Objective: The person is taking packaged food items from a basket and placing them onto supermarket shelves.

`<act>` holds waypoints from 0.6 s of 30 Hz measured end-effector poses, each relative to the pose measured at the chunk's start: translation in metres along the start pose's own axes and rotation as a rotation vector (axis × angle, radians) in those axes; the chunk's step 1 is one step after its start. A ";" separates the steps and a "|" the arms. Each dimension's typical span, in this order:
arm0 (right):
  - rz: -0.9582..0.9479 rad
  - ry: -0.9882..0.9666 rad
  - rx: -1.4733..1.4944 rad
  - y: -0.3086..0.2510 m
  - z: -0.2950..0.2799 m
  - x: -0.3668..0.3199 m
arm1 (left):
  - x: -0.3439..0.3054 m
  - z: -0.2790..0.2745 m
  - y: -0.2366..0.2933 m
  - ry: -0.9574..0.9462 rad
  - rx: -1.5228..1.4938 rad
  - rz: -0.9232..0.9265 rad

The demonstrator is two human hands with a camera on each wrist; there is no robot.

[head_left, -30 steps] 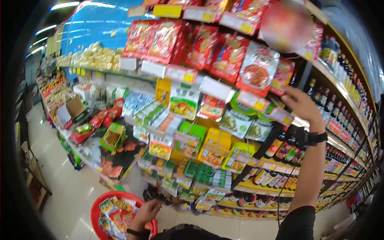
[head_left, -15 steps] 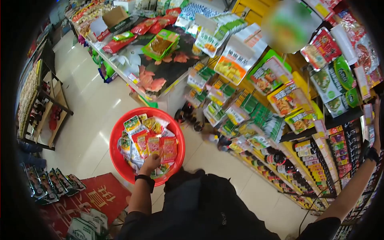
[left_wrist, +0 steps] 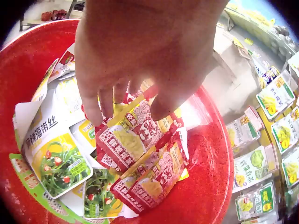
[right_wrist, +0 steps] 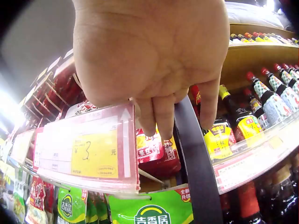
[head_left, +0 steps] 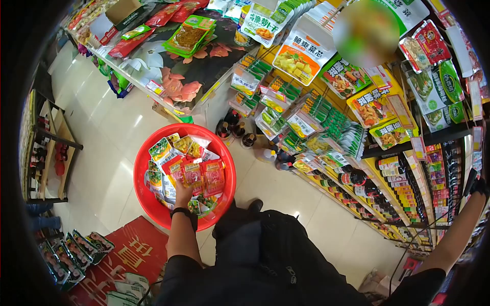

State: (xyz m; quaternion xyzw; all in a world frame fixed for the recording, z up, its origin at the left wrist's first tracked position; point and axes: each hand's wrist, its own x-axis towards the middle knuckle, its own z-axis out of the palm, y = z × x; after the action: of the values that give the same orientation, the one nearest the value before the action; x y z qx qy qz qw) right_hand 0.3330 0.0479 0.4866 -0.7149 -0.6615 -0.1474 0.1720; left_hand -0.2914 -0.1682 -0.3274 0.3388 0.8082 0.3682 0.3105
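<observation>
In the head view my left hand [head_left: 182, 194] is over the red basket [head_left: 227, 148], at its red packets [head_left: 213, 176]. The left wrist view shows the fingers and thumb of this hand [left_wrist: 140, 56] bent round the upper edge of a red and yellow packet [left_wrist: 126, 140], pinching it. My right hand [head_left: 477, 184] reaches to the shelves at the far right. In the right wrist view this hand [right_wrist: 154, 51] is at a dark shelf upright [right_wrist: 198, 158], fingers fairly straight on both sides of it, beside a red packet [right_wrist: 163, 158] and a price tag [right_wrist: 88, 149]; contact is unclear.
A table with a floral cover [head_left: 178, 84] stands beyond the basket. Racks of hanging packets [head_left: 301, 61] and bottle shelves [head_left: 403, 188] run along the right. Bottles [head_left: 248, 140] stand on the floor beside the basket. A red mat [head_left: 127, 255] lies at lower left.
The head view has tilted down towards the basket. My left hand has moved onto the red packets in it. My right hand has left the upper red packets and is now at the far right edge.
</observation>
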 end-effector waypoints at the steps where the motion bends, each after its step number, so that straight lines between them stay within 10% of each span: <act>1: 0.012 0.006 -0.008 -0.006 0.000 -0.004 | 0.007 0.005 -0.009 -0.023 -0.083 -0.033; 10: 0.052 -0.036 0.165 0.080 -0.007 0.047 | 0.012 0.012 0.012 -0.245 -0.460 -0.626; 18: 0.011 -0.071 0.197 0.143 -0.019 0.073 | 0.016 0.029 0.009 -0.276 -0.658 -0.687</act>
State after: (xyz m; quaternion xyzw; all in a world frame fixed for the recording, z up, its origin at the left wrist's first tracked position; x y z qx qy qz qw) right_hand 0.4822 0.0955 0.5279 -0.7029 -0.6746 -0.0552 0.2186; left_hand -0.2757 -0.1401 -0.3395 -0.0173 0.6655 0.4318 0.6085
